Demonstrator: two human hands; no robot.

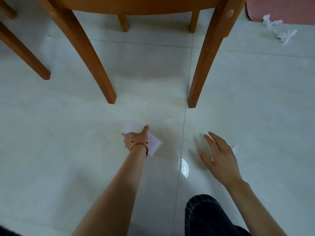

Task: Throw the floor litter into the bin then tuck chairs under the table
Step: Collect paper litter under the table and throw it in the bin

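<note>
Pinching the flat white paper scrap point(154, 143), left hand point(135, 139) fingers clamped; right hand point(219, 156) splayed; crumpled white paper point(235, 149) at three o'clock.

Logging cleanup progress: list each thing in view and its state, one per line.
left hand: gripping the paper sheet
paper sheet: white, on the floor, in the left hand's grip
right hand: open, fingers spread, holding nothing
crumpled papers: lying on the floor, untouched
chair: standing upright
</note>
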